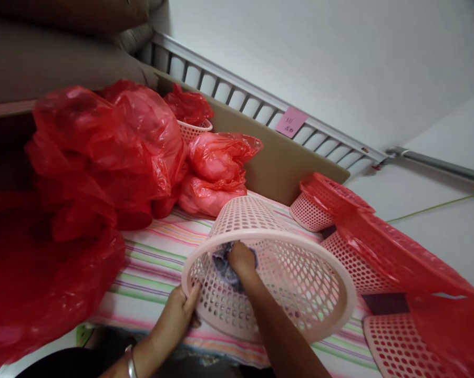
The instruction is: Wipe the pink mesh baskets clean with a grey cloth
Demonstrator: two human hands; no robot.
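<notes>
A pale pink perforated plastic basket point(296, 242) lies tipped on its side, its mouth facing me, on a striped cloth point(154, 262). My left hand point(182, 307) grips its rim at the lower left, the thumb inside and the other fingers partly hidden behind. Reaching into the basket, my right hand point(241, 259) is closed on a bunched blue-grey cloth point(228, 268), which rests against the inner wall. A bracelet circles my left wrist.
Large red plastic bags point(114, 152) are heaped on the left, with a tied red bag point(217, 173) behind the basket. Red-lined pink baskets point(351, 262) stand along the right. At the back, a board point(272, 163) leans below a metal rail with a pink note point(291, 122).
</notes>
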